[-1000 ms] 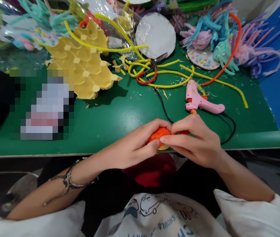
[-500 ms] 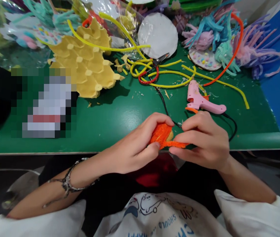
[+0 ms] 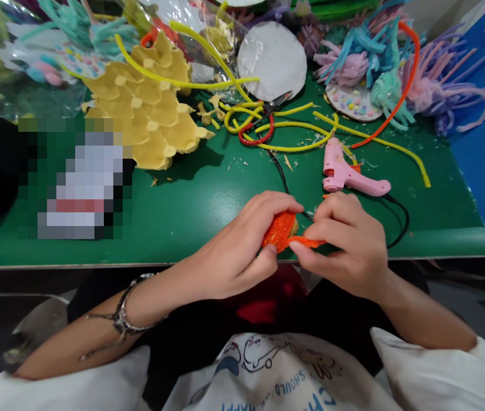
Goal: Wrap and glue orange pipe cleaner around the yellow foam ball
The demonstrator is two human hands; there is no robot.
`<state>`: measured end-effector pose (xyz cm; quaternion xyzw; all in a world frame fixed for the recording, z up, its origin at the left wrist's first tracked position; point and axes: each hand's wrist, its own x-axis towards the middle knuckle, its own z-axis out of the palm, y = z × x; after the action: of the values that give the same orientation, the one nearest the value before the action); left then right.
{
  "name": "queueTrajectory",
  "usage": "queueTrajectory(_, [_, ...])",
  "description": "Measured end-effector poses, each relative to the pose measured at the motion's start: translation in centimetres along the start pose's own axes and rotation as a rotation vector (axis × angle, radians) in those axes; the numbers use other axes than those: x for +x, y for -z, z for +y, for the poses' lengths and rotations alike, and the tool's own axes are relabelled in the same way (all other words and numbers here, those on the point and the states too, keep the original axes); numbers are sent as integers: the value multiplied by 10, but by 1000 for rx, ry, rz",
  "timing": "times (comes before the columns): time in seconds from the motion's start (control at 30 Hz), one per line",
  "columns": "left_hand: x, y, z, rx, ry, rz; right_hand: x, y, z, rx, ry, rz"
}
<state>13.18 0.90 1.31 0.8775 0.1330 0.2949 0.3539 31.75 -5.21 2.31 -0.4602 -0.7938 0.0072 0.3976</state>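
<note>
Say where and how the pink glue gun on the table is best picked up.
Probably by the middle of its handle, coming from the near right with the right hand, the closer one. The pink glue gun's slim handle juts rightward from the thicker body; the black cord leaves its tip, so avoid pulling there.

You have med. light: soft glare on the table [image 3: 214,200] left of your fingers [image 3: 277,200], w/ shadow of the carton [image 3: 148,111] beyond; far left, a pixelated patch [image 3: 82,185]; below them, v. dim.
</note>
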Motion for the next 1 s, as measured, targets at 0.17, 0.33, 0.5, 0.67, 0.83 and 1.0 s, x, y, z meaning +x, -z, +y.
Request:
queueTrajectory(0.17, [-2, -4, -4, 102, -53, 1, 2, -3, -4, 45, -63, -36])
queueTrajectory(0.33, [-2, -3, -6, 28, -60, -19, 2, -5, -4, 37, -68, -39])
queueTrajectory(0.5, [0, -3, -6, -58, -26, -11, 1, -4, -3, 28, -50, 5])
queueTrajectory(0.67, [0, -6, -6, -119, 18, -48, 1, -2, -4, 29, -46, 3])
queueTrajectory(0.83, [1, -8, -3, -184, 99, -48, 1, -2, -3, 25, -33, -9])
queueTrajectory(1.0, [2, -3, 2, -336, 276, -139, 1, -4, -1, 46, -50, 2])
